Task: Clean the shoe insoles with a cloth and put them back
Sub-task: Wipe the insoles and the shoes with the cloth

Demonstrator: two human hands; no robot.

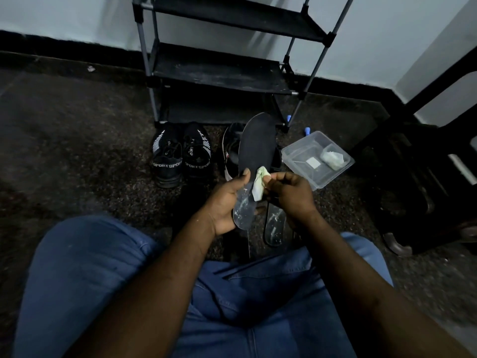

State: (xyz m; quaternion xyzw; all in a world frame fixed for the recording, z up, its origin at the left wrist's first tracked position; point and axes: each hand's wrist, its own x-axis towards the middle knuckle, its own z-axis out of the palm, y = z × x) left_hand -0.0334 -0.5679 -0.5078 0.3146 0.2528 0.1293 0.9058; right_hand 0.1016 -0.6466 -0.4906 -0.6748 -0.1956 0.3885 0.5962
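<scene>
A dark speckled floor (77, 140) runs to a pale wall with a black skirting, where a black shoe rack (219, 71) stands. In front of it sits a pair of black sneakers (180, 153) marked SPORT, and to their right another dark shoe (231, 148). A clear plastic container (304, 164) with a crumpled rag inside lies on the floor at right. The held insole (256, 146), dark on top and scuffed pale at the heel, rises above the lap; the left hand (227, 202) has its grip wrapped round the heel. A 2nd insole (275, 226) lies on the floor below. The right hand (291, 195) pinches a small pale green cloth (259, 183) against the held insole.
</scene>
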